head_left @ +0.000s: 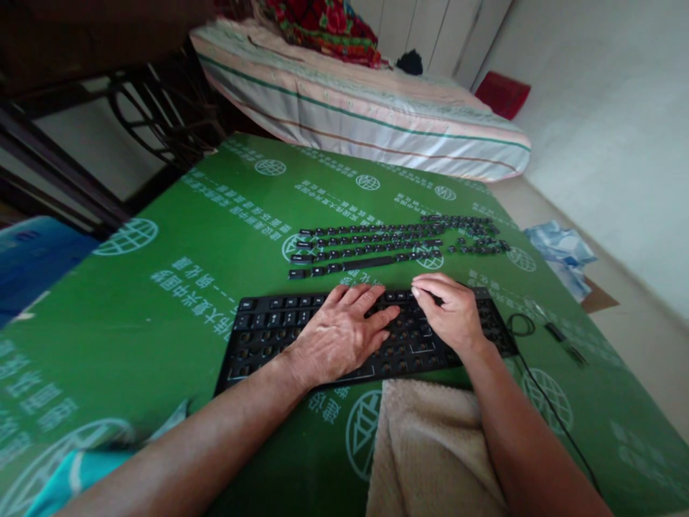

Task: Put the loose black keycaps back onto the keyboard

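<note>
A black keyboard (252, 352) lies on the green table, with keycaps along its upper rows at the left and bare key sockets over much of the rest. My left hand (341, 330) rests flat across its middle, fingers stretched toward the top edge. Beside it, my right hand (449, 309) is at the upper row, thumb and fingers pinched together. Whatever may be between those fingertips is hidden. Beyond the keyboard, loose black keycaps, among them a long space bar (369, 263), are laid out in rows, with a denser group of keycaps (476, 228) at the right.
A beige cloth (430, 445) lies at the near edge, below the keyboard. The keyboard's cable (560, 416) runs down the right side, near a small dark brush-like item (563, 341). Behind the green table (183, 201) stands a bed (366, 122); plastic wrapping (560, 251) is at the right.
</note>
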A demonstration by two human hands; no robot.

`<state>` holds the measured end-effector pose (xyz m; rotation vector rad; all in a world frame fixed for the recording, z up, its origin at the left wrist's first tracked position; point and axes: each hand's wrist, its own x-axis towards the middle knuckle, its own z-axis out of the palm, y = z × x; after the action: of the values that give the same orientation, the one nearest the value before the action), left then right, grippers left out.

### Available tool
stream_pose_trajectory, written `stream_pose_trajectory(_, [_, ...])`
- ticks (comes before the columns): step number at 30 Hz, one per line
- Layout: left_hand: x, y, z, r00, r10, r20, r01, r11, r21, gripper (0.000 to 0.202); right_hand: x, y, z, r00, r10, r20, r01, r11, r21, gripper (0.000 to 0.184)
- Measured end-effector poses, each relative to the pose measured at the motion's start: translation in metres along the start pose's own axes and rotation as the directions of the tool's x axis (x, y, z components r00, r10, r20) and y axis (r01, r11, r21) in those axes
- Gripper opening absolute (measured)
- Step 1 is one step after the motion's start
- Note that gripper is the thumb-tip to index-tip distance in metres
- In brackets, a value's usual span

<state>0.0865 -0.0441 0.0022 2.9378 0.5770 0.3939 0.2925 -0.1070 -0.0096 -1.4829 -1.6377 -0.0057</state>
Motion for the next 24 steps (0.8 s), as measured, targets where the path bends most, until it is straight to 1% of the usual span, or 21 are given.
stream_pose_trajectory(5, [0.0,0.0,0.0,1.0,0.001,0.003,-0.001,1.0,-0.006,0.033,0.0,-0.001,0.0,1.0,0.0,-0.027,-0.001,1.0,-0.022,0.016])
stream_pose_trajectory(10, [-0.004,-0.004,0.001,0.999,-0.018,-0.05,0.015,0.998,-0.064,0.047,0.001,0.002,-0.002,0.994,0.04,-0.102,-0.043,0.998,-0.034,0.017])
stream_pose_trajectory(13, [-0.005,-0.008,0.002,0.994,-0.037,-0.102,0.023,0.991,-0.132,0.042,0.001,0.005,-0.003,0.987,0.07,-0.143,-0.077,0.996,-0.047,0.017])
stream_pose_trajectory(16, [-0.005,-0.009,0.002,0.989,-0.034,-0.143,0.01,0.986,-0.168,0.037,0.001,0.005,-0.006,0.988,0.069,-0.137,-0.074,0.997,-0.03,0.016])
stream_pose_trajectory(18, [-0.005,-0.01,0.003,0.988,-0.029,-0.15,0.003,0.985,-0.172,0.036,0.002,0.002,-0.008,0.996,0.038,-0.083,-0.039,0.999,-0.002,0.014])
stream_pose_trajectory(20, [-0.005,-0.01,0.004,0.988,-0.025,-0.155,-0.002,0.985,-0.174,0.035,0.002,-0.004,-0.01,1.0,-0.019,0.024,0.019,0.999,0.028,0.013])
stream_pose_trajectory(22, [-0.006,-0.01,0.005,0.984,-0.029,-0.174,-0.004,0.983,-0.183,0.034,0.002,-0.01,-0.011,0.983,-0.101,0.154,0.097,0.995,0.039,0.013])
stream_pose_trajectory(24, [-0.006,-0.011,0.007,0.981,-0.041,-0.191,0.003,0.981,-0.196,0.032,0.001,-0.015,-0.01,0.948,-0.179,0.262,0.18,0.983,0.021,0.012])
